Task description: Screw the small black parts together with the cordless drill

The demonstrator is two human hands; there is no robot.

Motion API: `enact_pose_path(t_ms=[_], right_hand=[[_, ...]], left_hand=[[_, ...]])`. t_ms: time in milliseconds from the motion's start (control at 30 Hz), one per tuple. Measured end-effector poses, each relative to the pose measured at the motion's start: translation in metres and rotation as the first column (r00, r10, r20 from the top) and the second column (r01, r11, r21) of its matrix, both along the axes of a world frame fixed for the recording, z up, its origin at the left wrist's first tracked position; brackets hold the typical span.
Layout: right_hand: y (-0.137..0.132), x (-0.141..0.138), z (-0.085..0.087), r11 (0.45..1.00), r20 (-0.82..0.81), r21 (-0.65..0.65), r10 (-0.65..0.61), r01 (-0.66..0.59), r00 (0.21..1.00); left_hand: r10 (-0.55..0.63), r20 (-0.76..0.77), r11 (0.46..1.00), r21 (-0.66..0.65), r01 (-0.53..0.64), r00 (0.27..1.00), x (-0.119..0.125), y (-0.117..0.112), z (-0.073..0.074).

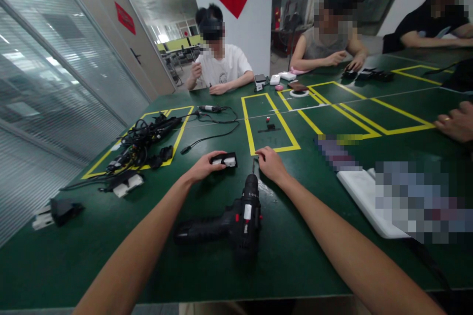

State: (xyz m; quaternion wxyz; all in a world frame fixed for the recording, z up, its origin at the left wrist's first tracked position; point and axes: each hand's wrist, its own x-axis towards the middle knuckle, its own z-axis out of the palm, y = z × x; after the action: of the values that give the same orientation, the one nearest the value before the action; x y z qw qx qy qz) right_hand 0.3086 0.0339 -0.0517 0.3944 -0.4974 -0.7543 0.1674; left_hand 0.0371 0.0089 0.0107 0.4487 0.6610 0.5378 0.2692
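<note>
My left hand is closed on the edge of a small black case with white parts, held low at the table. A black cordless drill lies on its side in front of me, its handle to the left and its bit pointing away. My right hand is beside the bit's tip, with thumb and index finger drawn together. Whatever may be between those fingertips is too small to make out. Past my hands, a small black piece and a tiny red-and-white item lie inside a yellow taped rectangle.
A heap of black cables fills the left taped area. Black-and-white parts lie nearer. On the right rests a white device, partly blurred out. Other people sit around the green table; one person's hand reaches in at right.
</note>
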Motion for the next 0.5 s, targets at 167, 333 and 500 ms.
enact_pose_path(t_ms=[167,333,500], right_hand=[[-0.001,0.0,0.001,1.0,0.009,-0.002,-0.003,0.003,1.0],[-0.002,0.0,0.002,1.0,0.014,-0.005,-0.001,0.001,1.0],[-0.002,0.001,0.002,1.0,0.017,-0.012,-0.001,0.001,1.0]], left_hand=[[0.005,-0.023,1.0,-0.008,-0.005,1.0,0.0,0.0,0.002],[-0.004,-0.111,1.0,0.019,0.006,0.994,0.0,0.003,0.007],[-0.049,-0.2,0.992,0.1,0.07,0.979,-0.005,0.011,0.005]])
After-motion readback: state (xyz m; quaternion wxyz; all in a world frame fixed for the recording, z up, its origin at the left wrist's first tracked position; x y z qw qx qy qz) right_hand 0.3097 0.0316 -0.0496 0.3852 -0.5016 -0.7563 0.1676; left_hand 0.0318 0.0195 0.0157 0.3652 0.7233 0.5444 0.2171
